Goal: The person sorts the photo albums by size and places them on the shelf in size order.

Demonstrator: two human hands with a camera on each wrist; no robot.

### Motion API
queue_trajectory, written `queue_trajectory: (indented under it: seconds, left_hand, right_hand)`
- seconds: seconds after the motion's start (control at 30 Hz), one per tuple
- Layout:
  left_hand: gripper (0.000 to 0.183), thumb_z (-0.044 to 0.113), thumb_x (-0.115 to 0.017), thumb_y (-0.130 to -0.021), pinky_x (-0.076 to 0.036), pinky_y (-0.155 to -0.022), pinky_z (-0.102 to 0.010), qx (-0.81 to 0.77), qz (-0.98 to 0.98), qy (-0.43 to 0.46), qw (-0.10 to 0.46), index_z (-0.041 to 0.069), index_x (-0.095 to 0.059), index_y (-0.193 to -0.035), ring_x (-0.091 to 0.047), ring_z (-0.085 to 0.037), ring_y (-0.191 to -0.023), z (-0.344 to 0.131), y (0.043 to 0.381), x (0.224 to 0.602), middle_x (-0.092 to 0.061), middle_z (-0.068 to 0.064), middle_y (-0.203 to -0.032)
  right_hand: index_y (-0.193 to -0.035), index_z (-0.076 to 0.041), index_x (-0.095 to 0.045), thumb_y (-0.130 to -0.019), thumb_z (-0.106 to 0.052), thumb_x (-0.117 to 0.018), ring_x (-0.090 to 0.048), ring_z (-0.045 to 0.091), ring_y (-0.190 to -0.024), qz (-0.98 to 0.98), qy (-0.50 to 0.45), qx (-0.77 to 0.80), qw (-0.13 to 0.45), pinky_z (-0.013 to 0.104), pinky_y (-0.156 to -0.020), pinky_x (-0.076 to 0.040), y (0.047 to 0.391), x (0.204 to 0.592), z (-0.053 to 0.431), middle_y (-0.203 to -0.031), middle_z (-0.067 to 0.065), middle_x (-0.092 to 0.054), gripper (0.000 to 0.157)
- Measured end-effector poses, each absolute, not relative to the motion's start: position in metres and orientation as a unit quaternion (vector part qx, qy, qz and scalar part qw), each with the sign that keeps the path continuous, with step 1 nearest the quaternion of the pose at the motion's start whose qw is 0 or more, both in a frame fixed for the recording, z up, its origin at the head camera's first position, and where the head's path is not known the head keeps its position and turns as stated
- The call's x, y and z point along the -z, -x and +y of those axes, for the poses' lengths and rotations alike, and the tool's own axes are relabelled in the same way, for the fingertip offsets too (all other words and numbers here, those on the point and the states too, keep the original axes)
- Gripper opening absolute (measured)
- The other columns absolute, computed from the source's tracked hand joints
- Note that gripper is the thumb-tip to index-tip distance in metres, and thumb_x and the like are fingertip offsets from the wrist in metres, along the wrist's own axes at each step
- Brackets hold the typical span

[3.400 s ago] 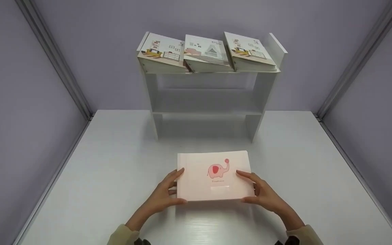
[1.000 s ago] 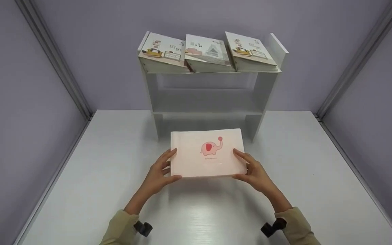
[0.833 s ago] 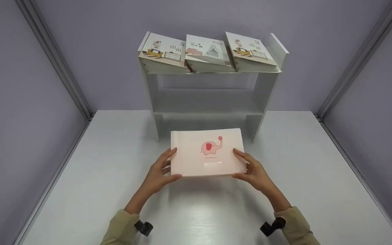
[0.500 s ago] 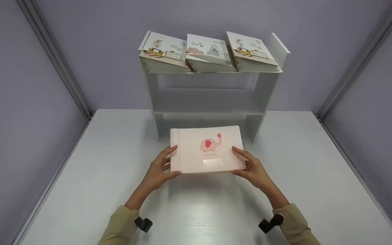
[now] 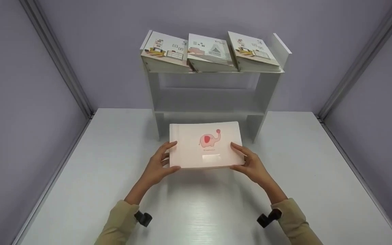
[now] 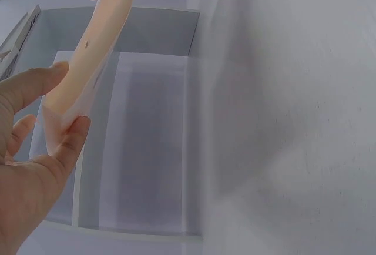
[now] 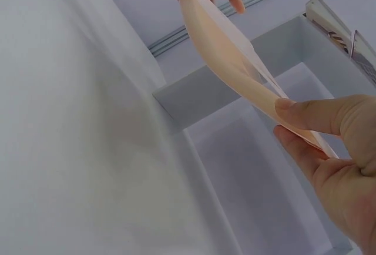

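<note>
A pale pink book (image 5: pixel 191 154) with a pink elephant on its cover is held level in both hands, just in front of the shelf. My left hand (image 5: pixel 157 166) pinches its left end, thumb along the near edge and forefinger on the cover. At the opposite end my right hand (image 5: pixel 254 168) grips the near corner in the same way. Seen edge-on in the right wrist view, the book (image 7: pixel 220 70) is thin and bows downward between the hands, well above the table. Its underside is hidden in the head view.
A white shelf unit (image 5: pixel 209 98) stands against the back wall. Three illustrated books lean along its top: a left one (image 5: pixel 165 51), a middle one (image 5: pixel 209 52) and a right one (image 5: pixel 254 51). Grey walls flank the white table (image 5: pixel 80 177).
Both hands have carried the pink book away from the body toward the shelf and slightly left, raising it in the head view. Their grip stays the same; the shelf books have not moved.
</note>
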State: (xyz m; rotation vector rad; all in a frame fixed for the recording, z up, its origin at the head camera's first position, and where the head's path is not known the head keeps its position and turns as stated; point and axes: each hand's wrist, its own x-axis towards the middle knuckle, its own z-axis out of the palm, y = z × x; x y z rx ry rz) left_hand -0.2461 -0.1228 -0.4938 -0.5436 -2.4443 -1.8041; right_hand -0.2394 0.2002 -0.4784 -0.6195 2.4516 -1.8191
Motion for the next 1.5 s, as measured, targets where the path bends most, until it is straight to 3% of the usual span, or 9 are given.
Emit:
queue_trajectory:
  seconds: [0.2, 0.4, 0.67, 0.8, 1.13, 1.5]
  left_hand:
    - [0.075, -0.007, -0.073, -0.072, -0.043, -0.097, -0.045, 0.580, -0.793, 0.184, 0.025, 0.004, -0.040, -0.139, -0.044, -0.043, -0.122, -0.120, 0.238, 0.470, -0.024, -0.025, -0.147]
    - [0.070, -0.005, -0.073, -0.074, -0.043, -0.098, -0.046, 0.585, -0.787, 0.190, 0.033, 0.003, -0.042, -0.136, -0.046, -0.041, -0.120, -0.122, 0.242, 0.462, -0.022, -0.025, -0.148]
    - [0.070, 0.000, -0.076, -0.073, -0.044, -0.097, -0.043, 0.592, -0.781, 0.194, 0.048, 0.013, -0.046, -0.135, -0.048, -0.036, -0.121, -0.127, 0.265, 0.482, -0.020, -0.017, -0.151]
    - [0.068, 0.000, -0.075, -0.074, -0.043, -0.098, -0.043, 0.592, -0.782, 0.190, 0.044, 0.013, -0.046, -0.134, -0.047, -0.035, -0.122, -0.127, 0.269, 0.482, -0.019, -0.016, -0.152]
    - [0.065, -0.006, -0.070, -0.077, -0.040, -0.100, -0.048, 0.574, -0.793, 0.202, 0.041, 0.001, -0.043, -0.135, -0.043, -0.040, -0.124, -0.127, 0.265, 0.451, -0.016, -0.024, -0.151]
    - [0.066, 0.002, -0.074, -0.077, -0.040, -0.101, -0.045, 0.581, -0.783, 0.215, 0.050, 0.009, -0.044, -0.136, -0.043, -0.035, -0.126, -0.133, 0.293, 0.470, -0.018, -0.018, -0.152]
  right_hand:
    - [-0.141, -0.002, -0.038, -0.076, 0.006, -0.070, -0.050, 0.038, -0.115, 0.790, 0.195, 0.581, 0.006, 0.029, -0.082, -0.053, 0.245, 0.476, 0.200, -0.148, 0.019, -0.030, 0.073]
    - [-0.140, -0.006, -0.041, -0.075, 0.004, -0.072, -0.054, 0.029, -0.104, 0.779, 0.199, 0.595, -0.002, 0.025, -0.079, -0.053, 0.261, 0.481, 0.200, -0.148, 0.016, -0.031, 0.073]
    - [-0.140, -0.002, -0.039, -0.077, 0.006, -0.070, -0.054, 0.029, -0.095, 0.787, 0.198, 0.585, 0.003, 0.019, -0.075, -0.052, 0.261, 0.466, 0.196, -0.147, 0.019, -0.030, 0.070]
    - [-0.140, -0.002, -0.040, -0.078, 0.005, -0.070, -0.054, 0.029, -0.097, 0.789, 0.200, 0.581, -0.002, 0.019, -0.076, -0.052, 0.263, 0.464, 0.196, -0.147, 0.020, -0.031, 0.069]
    - [-0.139, -0.001, -0.040, -0.078, 0.006, -0.069, -0.053, 0.030, -0.102, 0.783, 0.207, 0.587, -0.011, 0.020, -0.079, -0.052, 0.271, 0.456, 0.189, -0.146, 0.019, -0.031, 0.068]
    - [-0.139, -0.005, -0.042, -0.075, 0.009, -0.071, -0.047, 0.032, -0.119, 0.746, 0.174, 0.643, -0.007, 0.020, -0.080, -0.051, 0.299, 0.479, 0.193, -0.149, 0.013, -0.030, 0.072]
